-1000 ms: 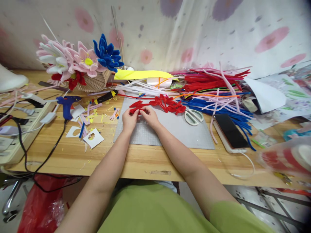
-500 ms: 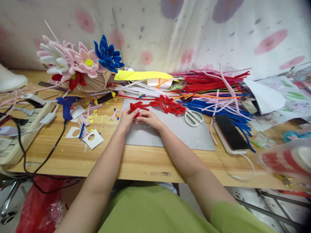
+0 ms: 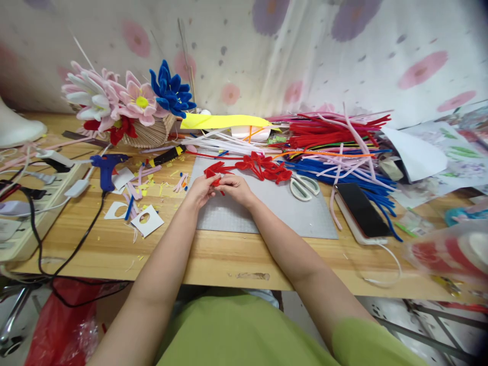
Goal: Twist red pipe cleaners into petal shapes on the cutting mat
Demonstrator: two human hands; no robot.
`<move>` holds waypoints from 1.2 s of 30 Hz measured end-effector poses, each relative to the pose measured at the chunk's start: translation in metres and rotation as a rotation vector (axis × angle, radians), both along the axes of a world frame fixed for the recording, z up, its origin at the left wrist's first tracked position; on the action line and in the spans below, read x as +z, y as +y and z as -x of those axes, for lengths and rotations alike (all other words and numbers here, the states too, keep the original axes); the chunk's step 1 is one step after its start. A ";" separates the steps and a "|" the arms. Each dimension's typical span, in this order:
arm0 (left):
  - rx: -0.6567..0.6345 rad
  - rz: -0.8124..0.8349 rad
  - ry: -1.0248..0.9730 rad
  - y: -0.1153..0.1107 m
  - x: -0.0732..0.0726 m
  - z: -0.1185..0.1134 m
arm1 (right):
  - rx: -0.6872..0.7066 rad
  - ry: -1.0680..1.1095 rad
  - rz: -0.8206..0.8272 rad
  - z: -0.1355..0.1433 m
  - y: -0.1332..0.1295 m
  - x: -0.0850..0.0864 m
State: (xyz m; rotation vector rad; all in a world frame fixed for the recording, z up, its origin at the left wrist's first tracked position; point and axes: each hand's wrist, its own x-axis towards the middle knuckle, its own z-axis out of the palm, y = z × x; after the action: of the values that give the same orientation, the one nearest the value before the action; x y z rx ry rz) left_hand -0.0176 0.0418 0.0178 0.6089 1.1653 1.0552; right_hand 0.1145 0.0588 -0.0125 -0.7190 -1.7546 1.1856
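Our fingertips (image 3: 214,184) were pinched shut around a small red pipe-cleaner piece (image 3: 213,173) just left of the middle of the frame, the left hand (image 3: 200,190) gripping it from the left and the right hand (image 3: 236,187) closing on it from the right, both held over the near-left part of the grey cutting mat (image 3: 267,208). The piece looked to us like a few looped petals with loose ends not yet twisted together, so we judged the work partly done: a cluster of finished red loops (image 3: 265,168) lay just beyond our hands on the mat, while a large heap of uncut pipe cleaners (image 3: 335,145) filled the upper right of the frame. White-handled scissors (image 3: 304,185) lay on the mat to the right of our hands, a phone (image 3: 360,206) further right, a blue glue gun (image 3: 104,168) and paper scraps (image 3: 143,219) at the left, and completed flowers in a basket (image 3: 125,107) at the upper left. Against the picture of a second before, our hands had lifted the piece slightly off the mat and drawn closer together, the right fingers curling over it, and the view had tipped a little so the table sat lower in the frame; everything else on the table stayed where it was.
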 end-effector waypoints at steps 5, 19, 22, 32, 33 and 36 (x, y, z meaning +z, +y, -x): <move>-0.046 0.044 0.046 -0.001 0.000 0.004 | -0.033 -0.070 -0.075 0.001 -0.003 0.003; -0.087 -0.297 0.212 -0.003 -0.007 0.019 | 0.020 0.132 0.390 -0.025 0.010 0.004; -0.150 -0.296 0.198 -0.006 -0.010 0.017 | -0.054 0.141 0.353 -0.022 0.011 0.004; -0.162 -0.230 0.197 -0.013 -0.012 0.003 | -0.291 0.086 0.297 -0.012 0.013 -0.002; -0.209 -0.212 0.173 -0.014 -0.011 0.004 | -0.277 0.075 0.283 -0.014 0.015 -0.002; -0.212 -0.206 0.163 -0.015 -0.010 0.007 | -0.377 0.020 0.162 -0.016 0.014 -0.001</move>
State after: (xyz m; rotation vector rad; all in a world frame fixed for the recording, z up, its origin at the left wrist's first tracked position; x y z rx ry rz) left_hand -0.0242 0.0269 0.0074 0.9744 1.1114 0.9631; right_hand 0.1309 0.0731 -0.0132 -1.0771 -1.4359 1.0746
